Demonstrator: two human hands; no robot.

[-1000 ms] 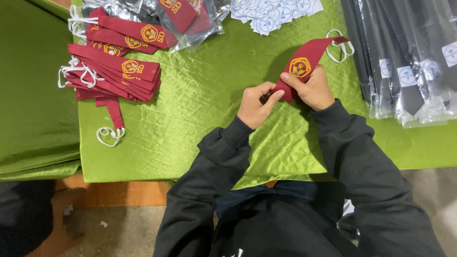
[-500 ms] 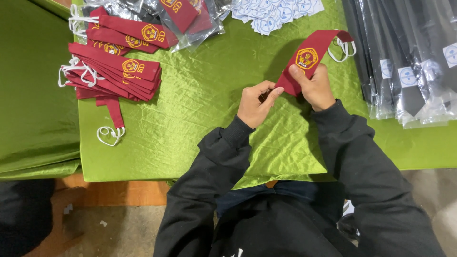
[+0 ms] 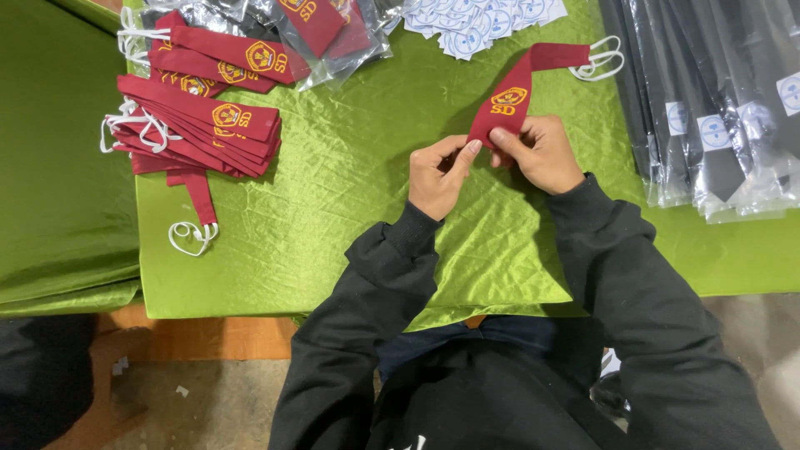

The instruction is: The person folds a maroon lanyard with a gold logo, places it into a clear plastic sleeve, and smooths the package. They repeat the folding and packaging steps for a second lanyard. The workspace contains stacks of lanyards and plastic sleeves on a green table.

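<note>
**Both hands pinch the wide end of a maroon tie over the green bench**

The right hand [image 3: 546, 154] and the left hand [image 3: 440, 171] meet at the broad lower tip of a maroon tie [image 3: 510, 100]. The right hand's fingers are pressed together on the tip, thumb on top of the cloth. The left hand pinches the same edge from the other side, thumb and forefinger closed on it. The tie runs up and away from the hands at a slant, its yellow embroidered emblem facing up, and ends in a white elastic loop [image 3: 602, 58] lying on the bench [image 3: 350, 192], which is covered in shiny green cloth.

To the left, well apart from the hands, lies a stack of maroon ties [image 3: 200, 125] of the same kind, with one white loop [image 3: 190, 237] trailing toward the near edge. Clear plastic bags [image 3: 333, 33] with more maroon ties sit at the far edge, beside a scatter of small white round labels [image 3: 479, 17]. To the right lies a row of dark ties in clear sleeves [image 3: 717, 100]. Both arms are in black sleeves [image 3: 633, 275].
</note>
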